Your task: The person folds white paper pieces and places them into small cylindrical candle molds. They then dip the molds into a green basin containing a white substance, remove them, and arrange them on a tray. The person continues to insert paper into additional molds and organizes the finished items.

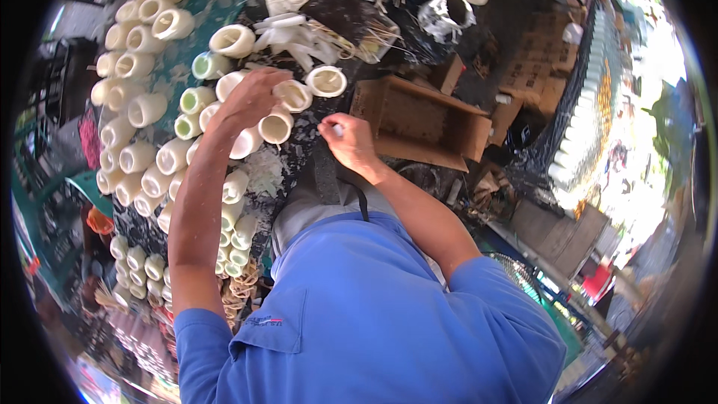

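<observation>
Rounded, cream-white wax candles with hollow tops stand in rows on the dark table to my left. My left hand (258, 96) reaches over the near group, fingers stretched out toward the rim of one candle (293, 96). Whether the fingertips touch it is hard to see. Just beside are a candle with a wick end hanging over its rim (275, 127) and another candle at the group's right end (327, 81). My right hand (351, 144) is closed near the table edge, fingers curled round a small whitish piece (338, 130) that I cannot make out.
Right of the table lies an open cardboard box (419, 121). White wax sticks (303, 39) and pale strands lie at the back, near a crumpled foil-like container (446, 16). Smaller candles (137, 258) stand at lower left. Flattened cartons (540, 60) cover the floor at right.
</observation>
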`<state>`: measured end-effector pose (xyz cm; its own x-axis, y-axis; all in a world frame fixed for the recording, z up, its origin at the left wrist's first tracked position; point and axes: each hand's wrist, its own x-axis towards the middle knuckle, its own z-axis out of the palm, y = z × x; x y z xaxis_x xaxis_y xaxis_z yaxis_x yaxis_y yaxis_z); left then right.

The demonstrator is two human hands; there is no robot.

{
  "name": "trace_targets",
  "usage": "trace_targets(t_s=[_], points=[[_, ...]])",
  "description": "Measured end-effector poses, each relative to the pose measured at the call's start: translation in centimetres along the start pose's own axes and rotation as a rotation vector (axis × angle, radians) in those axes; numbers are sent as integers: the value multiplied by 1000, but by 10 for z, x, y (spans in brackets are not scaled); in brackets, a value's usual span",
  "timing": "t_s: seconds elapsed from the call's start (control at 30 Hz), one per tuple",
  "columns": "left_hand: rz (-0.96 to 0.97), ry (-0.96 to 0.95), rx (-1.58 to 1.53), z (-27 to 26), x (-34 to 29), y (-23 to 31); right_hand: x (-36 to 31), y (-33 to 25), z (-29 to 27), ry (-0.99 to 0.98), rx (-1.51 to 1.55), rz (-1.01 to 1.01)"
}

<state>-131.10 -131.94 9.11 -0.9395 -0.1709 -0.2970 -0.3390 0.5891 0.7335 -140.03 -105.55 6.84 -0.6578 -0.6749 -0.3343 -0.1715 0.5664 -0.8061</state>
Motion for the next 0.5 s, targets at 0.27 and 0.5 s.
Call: trace_targets(t_s=[0.27,0.5], points=[[-2,-116,18,-6,0,15,8,3,48,257,-50,-421],[21,-90,28,-5,-1,12,14,-21,28,296,-212,-603]])
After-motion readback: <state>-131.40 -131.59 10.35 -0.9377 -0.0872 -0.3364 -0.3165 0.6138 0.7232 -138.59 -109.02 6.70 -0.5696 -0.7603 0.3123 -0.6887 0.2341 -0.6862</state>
